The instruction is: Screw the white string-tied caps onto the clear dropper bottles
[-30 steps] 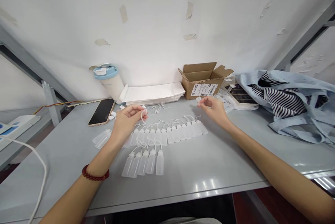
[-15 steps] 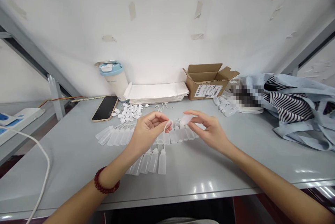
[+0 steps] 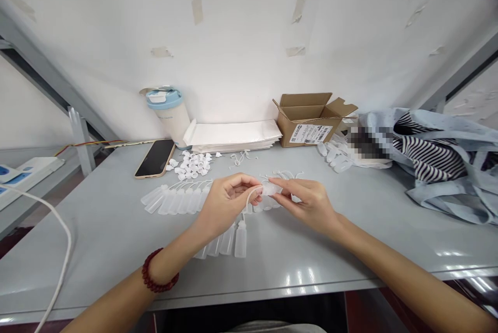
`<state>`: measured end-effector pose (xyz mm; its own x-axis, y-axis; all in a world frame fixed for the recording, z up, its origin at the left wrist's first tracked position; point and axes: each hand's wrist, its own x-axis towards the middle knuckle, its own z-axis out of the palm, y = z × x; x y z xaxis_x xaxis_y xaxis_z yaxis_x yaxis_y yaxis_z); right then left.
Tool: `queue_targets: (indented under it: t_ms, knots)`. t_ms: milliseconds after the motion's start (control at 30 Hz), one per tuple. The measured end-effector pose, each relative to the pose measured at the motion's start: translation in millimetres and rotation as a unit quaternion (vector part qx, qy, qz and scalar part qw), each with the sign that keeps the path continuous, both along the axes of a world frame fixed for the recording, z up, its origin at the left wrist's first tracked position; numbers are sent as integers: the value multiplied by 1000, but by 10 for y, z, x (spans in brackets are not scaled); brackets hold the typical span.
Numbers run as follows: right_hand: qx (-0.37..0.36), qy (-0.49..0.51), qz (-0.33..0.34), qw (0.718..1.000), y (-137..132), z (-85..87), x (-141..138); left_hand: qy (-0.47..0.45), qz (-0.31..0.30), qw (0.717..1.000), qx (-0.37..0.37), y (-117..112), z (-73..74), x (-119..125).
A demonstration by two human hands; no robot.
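1. Translucent white plastic, in the form of a small flat bottle, held up between both hands, above the middle of the grey tabletop.
2. Long axis roughly crosswise, left to right; right part inside the right-hand grasp, left end just beside the left fingertips. Exact tilt hard to tell.
3. At the right hand, thumb and fingers pinched narrow on the bottle, so nearer to it than the left.
4. At the left hand, fingers curled narrow around a thin white cord, with a loop hanging down; contact with the bottle's end hidden.
5. Beneath and beyond, a row of translucent bottles with white cords; on the near side, a similar smaller group.
6. Farther off, a heap of small white plastic caps and, near an open brown cardboard box, loose clear-white bottles.
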<state>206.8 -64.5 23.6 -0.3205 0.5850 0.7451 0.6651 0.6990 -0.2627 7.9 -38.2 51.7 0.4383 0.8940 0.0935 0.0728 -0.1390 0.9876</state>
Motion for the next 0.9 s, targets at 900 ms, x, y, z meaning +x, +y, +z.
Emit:
queue_targets:
  t_ms: [900]
  knots:
    - [51, -32, -13, 998, -51, 45, -38, 28, -6, 983, 184, -99, 80, -19]
